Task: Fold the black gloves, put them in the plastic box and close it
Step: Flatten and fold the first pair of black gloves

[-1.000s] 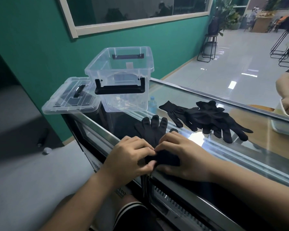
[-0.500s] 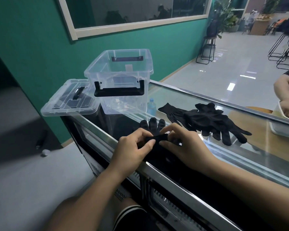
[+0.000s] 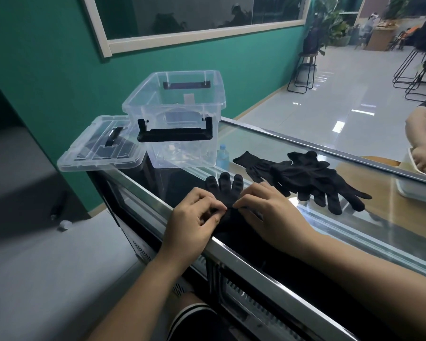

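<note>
A black glove (image 3: 225, 187) lies on the glass counter with its fingers pointing away from me. My left hand (image 3: 194, 222) and my right hand (image 3: 266, 215) rest side by side on its near part, each pinching the fabric between thumb and fingertips. A pile of several more black gloves (image 3: 303, 177) lies to the right on the glass. The clear plastic box (image 3: 175, 119) stands open at the far left of the counter, its black handle facing me. Its clear lid (image 3: 99, 148) lies flat beside it on the left.
The counter is a glass-topped display case (image 3: 256, 257) with a metal edge near me. A small water bottle (image 3: 223, 157) shows beside the box. At the far right another person's hand (image 3: 423, 158) reaches into a white tray (image 3: 413, 190). Green wall behind.
Both hands carried the glove's near edge forward over its palm and now press it down closer to the fingers. The camera view shifted slightly.
</note>
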Demonstrator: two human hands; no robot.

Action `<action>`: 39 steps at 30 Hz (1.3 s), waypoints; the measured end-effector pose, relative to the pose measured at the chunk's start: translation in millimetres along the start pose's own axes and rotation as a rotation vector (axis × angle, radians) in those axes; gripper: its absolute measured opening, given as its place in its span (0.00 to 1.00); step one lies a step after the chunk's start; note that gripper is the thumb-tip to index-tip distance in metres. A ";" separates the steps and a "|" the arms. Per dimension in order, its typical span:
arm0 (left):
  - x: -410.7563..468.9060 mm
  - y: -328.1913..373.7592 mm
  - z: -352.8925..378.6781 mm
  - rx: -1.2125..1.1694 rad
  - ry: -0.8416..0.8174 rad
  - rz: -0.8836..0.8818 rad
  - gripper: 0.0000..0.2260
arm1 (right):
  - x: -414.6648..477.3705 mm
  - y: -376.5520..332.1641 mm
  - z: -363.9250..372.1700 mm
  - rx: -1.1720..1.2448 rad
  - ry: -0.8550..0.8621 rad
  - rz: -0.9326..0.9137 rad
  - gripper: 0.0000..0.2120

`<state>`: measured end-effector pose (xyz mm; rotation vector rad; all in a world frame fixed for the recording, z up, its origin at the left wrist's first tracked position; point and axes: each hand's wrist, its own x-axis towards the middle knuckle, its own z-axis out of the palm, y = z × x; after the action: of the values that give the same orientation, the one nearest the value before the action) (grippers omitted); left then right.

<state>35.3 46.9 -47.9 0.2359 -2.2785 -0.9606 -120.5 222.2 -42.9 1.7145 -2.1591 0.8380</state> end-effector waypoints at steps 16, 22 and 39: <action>2.5 6.0 -7.1 0.021 -0.123 -0.087 0.08 | 0.1 -4.1 -3.5 0.042 -0.142 0.080 0.16; 7.6 5.6 -7.1 -0.049 -0.096 -0.159 0.03 | 2.8 -5.8 -5.5 0.121 -0.077 0.131 0.10; 10.8 3.4 9.8 0.059 0.025 -0.143 0.08 | 4.3 0.5 -0.1 0.075 0.037 0.176 0.05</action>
<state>21.1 50.8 -45.4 0.4388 -2.2937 -0.9569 -122.1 218.9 -40.7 1.5454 -2.3061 0.9995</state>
